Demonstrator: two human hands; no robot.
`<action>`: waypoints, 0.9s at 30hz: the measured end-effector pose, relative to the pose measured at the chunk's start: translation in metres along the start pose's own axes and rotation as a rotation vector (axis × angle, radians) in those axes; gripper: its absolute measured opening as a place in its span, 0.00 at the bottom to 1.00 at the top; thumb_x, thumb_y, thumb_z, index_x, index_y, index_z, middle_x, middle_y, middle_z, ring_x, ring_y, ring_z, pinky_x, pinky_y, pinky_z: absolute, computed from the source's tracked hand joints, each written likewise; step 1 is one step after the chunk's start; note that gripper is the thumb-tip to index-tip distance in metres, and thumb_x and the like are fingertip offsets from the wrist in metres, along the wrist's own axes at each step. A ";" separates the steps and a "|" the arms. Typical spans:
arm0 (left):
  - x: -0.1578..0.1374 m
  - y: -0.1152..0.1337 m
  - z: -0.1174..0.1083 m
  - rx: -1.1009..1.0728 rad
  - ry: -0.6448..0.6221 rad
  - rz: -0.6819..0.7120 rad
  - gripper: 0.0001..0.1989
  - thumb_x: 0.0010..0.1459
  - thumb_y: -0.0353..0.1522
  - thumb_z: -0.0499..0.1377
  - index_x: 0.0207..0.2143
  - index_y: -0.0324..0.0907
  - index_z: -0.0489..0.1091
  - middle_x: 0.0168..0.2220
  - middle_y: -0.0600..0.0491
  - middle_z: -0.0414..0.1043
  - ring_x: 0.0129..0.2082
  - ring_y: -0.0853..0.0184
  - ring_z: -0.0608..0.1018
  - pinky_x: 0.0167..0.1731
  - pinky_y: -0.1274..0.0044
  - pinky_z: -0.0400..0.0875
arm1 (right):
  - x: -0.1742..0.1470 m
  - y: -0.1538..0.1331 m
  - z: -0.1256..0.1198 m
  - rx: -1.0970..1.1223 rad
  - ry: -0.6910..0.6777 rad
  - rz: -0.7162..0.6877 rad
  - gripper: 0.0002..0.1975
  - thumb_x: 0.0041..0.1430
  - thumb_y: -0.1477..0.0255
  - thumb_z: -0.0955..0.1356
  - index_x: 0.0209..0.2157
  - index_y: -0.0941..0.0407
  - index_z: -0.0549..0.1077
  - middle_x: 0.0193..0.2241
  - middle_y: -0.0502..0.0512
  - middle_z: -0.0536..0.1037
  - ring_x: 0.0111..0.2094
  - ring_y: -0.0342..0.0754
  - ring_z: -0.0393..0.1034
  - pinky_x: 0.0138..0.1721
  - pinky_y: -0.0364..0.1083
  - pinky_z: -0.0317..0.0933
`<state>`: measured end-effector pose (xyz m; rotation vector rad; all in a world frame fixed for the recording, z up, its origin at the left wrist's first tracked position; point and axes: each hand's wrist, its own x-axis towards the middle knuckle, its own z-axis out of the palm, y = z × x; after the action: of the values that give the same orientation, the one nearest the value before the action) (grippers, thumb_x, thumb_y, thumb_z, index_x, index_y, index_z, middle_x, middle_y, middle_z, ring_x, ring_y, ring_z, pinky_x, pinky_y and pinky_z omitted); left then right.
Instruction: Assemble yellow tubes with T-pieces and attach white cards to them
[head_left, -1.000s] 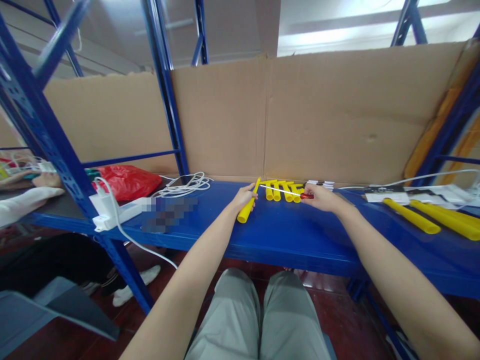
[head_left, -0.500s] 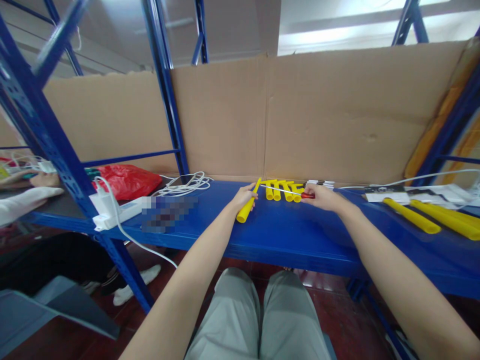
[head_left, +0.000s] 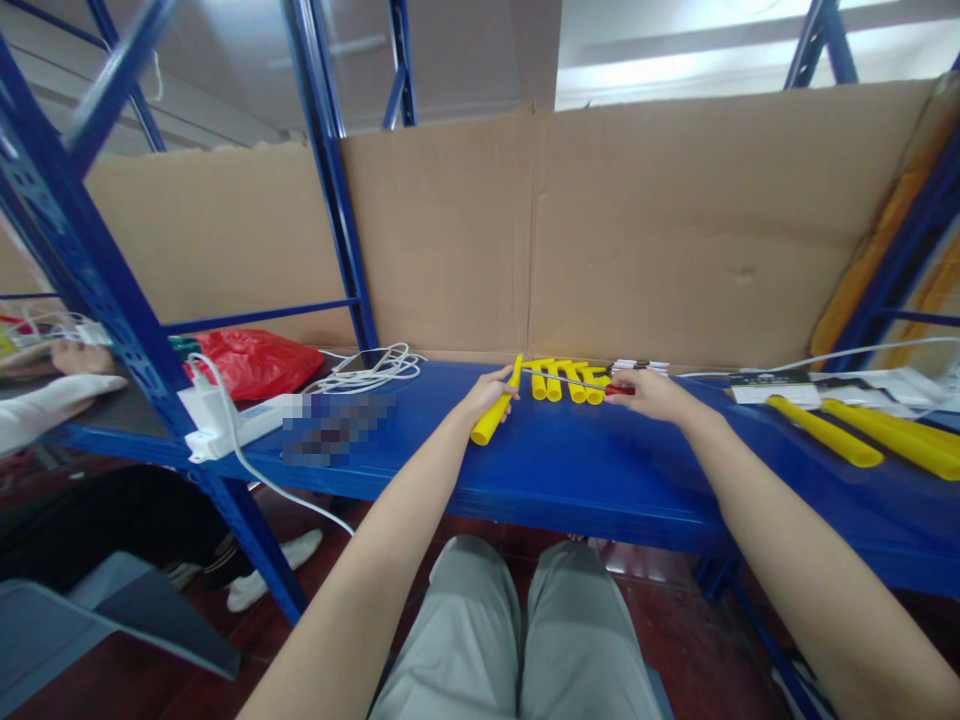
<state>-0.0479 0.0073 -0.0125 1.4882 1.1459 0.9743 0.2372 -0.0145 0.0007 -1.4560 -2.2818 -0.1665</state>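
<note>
My left hand (head_left: pixel 491 392) is closed around a yellow tube (head_left: pixel 489 424) that narrows toward its far end. The tube's wide end points toward me, just over the blue shelf (head_left: pixel 570 460). In my right hand (head_left: pixel 641 393) is a screwdriver (head_left: pixel 619 390) with a red handle, my fingers wrapped round it. Its long metal shaft runs leftward, and its tip meets the narrow upper part of the tube; whether it sits in a screw or hole is too small to tell. Behind the shaft lie several short yellow tubes (head_left: pixel 553 388) in a row.
Longer yellow tubes (head_left: pixel 825 432) lie at the right. At the left are a white power strip (head_left: pixel 247 424), coiled white cable (head_left: pixel 375 372) and a red plastic bag (head_left: pixel 259 362). Cardboard (head_left: pixel 637 230) stands along the back. Another person's hand (head_left: pixel 81 357) is at far left.
My right hand turns slightly on the screwdriver handle. The yellow tube in my left hand shifts by a tiny amount. The other person's hands move a little at far left.
</note>
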 end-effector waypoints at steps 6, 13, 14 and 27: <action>0.003 0.000 0.001 0.025 -0.003 0.002 0.38 0.55 0.23 0.53 0.68 0.44 0.48 0.30 0.53 0.72 0.16 0.74 0.68 0.16 0.82 0.64 | 0.000 0.001 0.001 0.021 -0.033 0.008 0.07 0.53 0.67 0.65 0.25 0.55 0.70 0.25 0.56 0.76 0.27 0.49 0.68 0.28 0.44 0.57; 0.000 0.003 0.004 0.051 0.025 -0.003 0.38 0.56 0.23 0.52 0.68 0.44 0.47 0.30 0.54 0.70 0.15 0.75 0.67 0.15 0.81 0.63 | 0.002 -0.001 0.004 0.083 -0.063 0.047 0.07 0.52 0.68 0.65 0.24 0.55 0.68 0.23 0.55 0.75 0.27 0.48 0.68 0.29 0.44 0.57; 0.000 0.003 0.005 0.052 0.026 -0.005 0.38 0.56 0.22 0.52 0.68 0.44 0.47 0.29 0.54 0.69 0.15 0.74 0.67 0.15 0.81 0.62 | 0.002 -0.001 0.004 0.087 -0.066 0.046 0.07 0.52 0.68 0.65 0.24 0.55 0.68 0.23 0.54 0.75 0.26 0.48 0.68 0.29 0.44 0.57; -0.002 0.006 0.006 0.063 0.036 -0.013 0.37 0.56 0.23 0.52 0.67 0.43 0.49 0.28 0.54 0.70 0.15 0.75 0.67 0.16 0.82 0.63 | 0.001 -0.001 0.005 0.087 -0.071 0.013 0.09 0.53 0.65 0.65 0.23 0.54 0.67 0.20 0.53 0.74 0.25 0.48 0.68 0.26 0.44 0.57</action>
<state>-0.0418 0.0035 -0.0082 1.5164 1.2206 0.9678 0.2347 -0.0123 -0.0030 -1.4538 -2.3044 -0.0117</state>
